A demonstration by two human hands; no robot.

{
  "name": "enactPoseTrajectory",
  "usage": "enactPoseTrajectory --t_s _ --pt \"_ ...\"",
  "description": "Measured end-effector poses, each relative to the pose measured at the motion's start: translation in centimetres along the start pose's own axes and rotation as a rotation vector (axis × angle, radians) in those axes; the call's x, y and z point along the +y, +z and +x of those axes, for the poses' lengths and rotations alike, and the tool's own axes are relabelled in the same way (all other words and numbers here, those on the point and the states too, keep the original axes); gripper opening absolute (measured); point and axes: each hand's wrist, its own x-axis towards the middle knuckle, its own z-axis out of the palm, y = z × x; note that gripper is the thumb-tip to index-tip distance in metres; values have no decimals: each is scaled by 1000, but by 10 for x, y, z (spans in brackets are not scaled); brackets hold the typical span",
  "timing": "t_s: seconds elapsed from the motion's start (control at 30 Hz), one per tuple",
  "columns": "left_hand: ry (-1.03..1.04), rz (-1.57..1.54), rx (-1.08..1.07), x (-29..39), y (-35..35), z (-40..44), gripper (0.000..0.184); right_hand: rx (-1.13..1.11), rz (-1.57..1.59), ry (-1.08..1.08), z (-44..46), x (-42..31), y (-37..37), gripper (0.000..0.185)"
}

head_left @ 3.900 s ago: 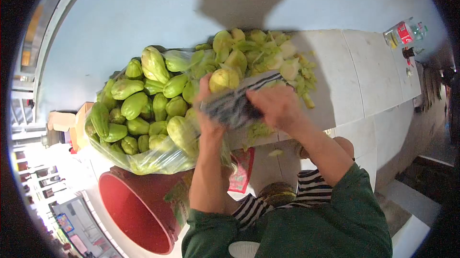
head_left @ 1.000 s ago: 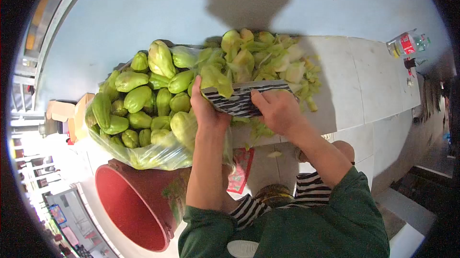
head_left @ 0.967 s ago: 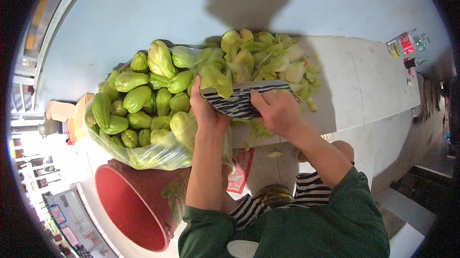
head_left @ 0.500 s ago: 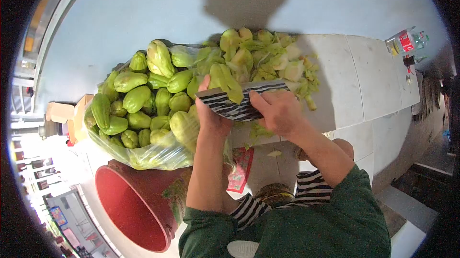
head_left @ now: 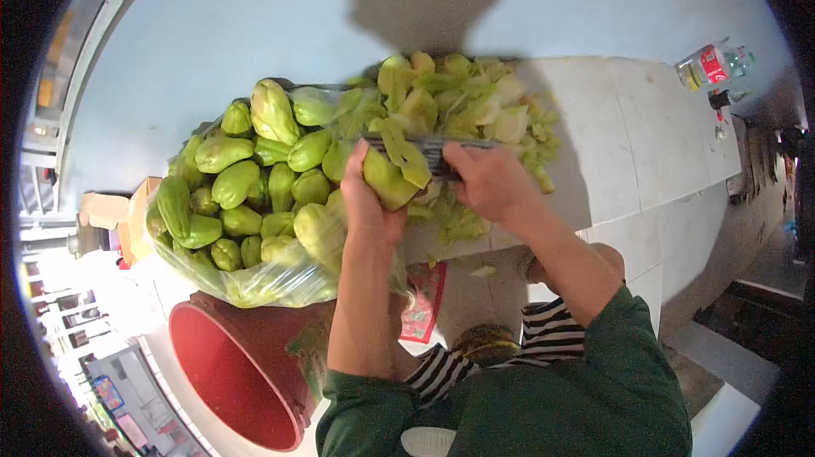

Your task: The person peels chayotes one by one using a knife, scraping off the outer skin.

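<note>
My left hand (head_left: 368, 206) is closed around a pale green chayote (head_left: 387, 183), its thumb on the near side. In my right hand (head_left: 494, 189) is a broad-bladed knife (head_left: 435, 156), its blade lying across the far side of the chayote. A strip of peel (head_left: 402, 149) rests over the blade and the chayote. Just beyond my hands is a heap of peelings and pale pieces (head_left: 501, 109). A clear plastic bag (head_left: 255, 291) full of whole chayotes (head_left: 236, 185) sits to the left of my left hand.
A red bucket (head_left: 229, 372) lies tipped at the lower left, its mouth facing left. On the tiled ledge (head_left: 628, 134) at the far right are a plastic bottle (head_left: 711, 66) and a small dark item (head_left: 720, 100). A wall (head_left: 255, 15) stands behind. Cardboard (head_left: 136, 211) is at left.
The knife has turned from showing its broad, striped-looking face to nearly edge-on. The chayote in my left hand now shows below the blade. The view has shifted slightly.
</note>
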Motion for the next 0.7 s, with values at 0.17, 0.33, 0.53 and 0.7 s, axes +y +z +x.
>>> enactPoseTrajectory --t_s 0.17,0.33,0.53,0.7 --pt "14 -45 -93 -8 -10 5 43 99 27 -109 0 -6 -7 28" --pt "-30 9 -148 3 -6 1 45 12 163 331 10 21 7 22" --pt "41 -219 -124 14 -4 0 44 101 196 324 8 13 8 30" --pt "123 -234 -106 8 -16 14 44 186 30 -198 -6 -11 0 47"
